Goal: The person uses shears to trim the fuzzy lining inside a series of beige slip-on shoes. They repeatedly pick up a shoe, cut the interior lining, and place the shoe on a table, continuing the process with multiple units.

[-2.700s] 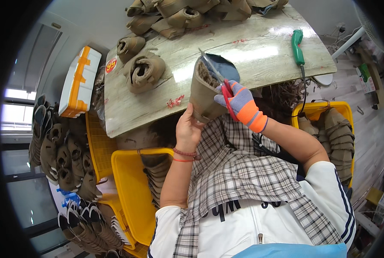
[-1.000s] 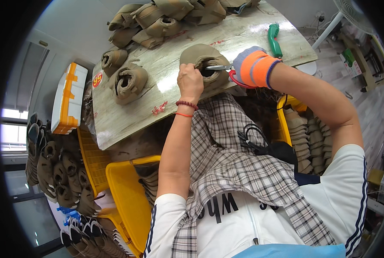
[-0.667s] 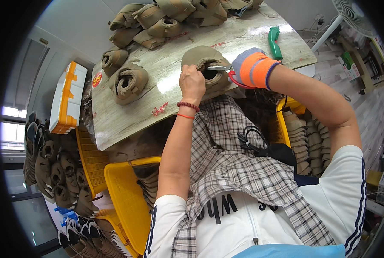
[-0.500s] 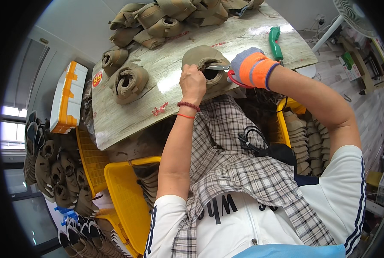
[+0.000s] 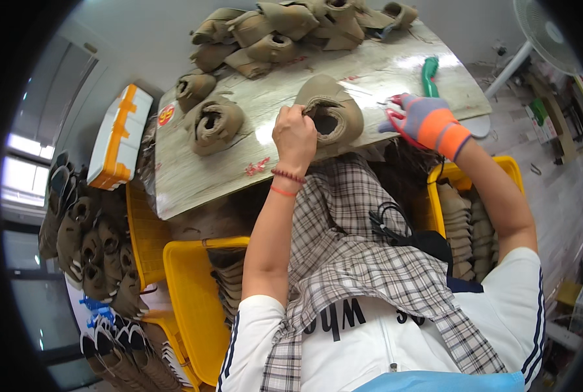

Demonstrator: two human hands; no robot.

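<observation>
Tan shoe upper (image 5: 330, 112) lying on the counter (image 5: 239, 166), opening turned toward the near edge, collar pinched at its left rim by the bare left hand (image 5: 295, 134), that grip clenched on the fabric. Red cord bracelets (image 5: 286, 183) around the wrist just below that grip. To the right of the upper and clear of it, the gloved right hand (image 5: 424, 121), in a grey glove with an orange cuff, wrapped around red-handled scissors (image 5: 394, 114), grip closed on the handles, blades not clearly seen. Just beyond that grip, a green-handled tool (image 5: 430, 73) flat on the counter. Left of the left-hand grip, two more tan uppers (image 5: 214, 122), one behind the other, resting apart from the held one. Farther out, past both grips along the far edge, a heap of tan uppers (image 5: 291, 29). Below the grips, toward the body, a plaid cloth (image 5: 363, 261) draped over the lap. Beside the right forearm, a yellow crate (image 5: 464, 215) holding stacked tan pieces; beneath the left forearm, another yellow crate (image 5: 190, 300) with more stacked inside. Well off to the left, a white and orange box (image 5: 118, 137) and rows of finished shoes (image 5: 89, 255).
</observation>
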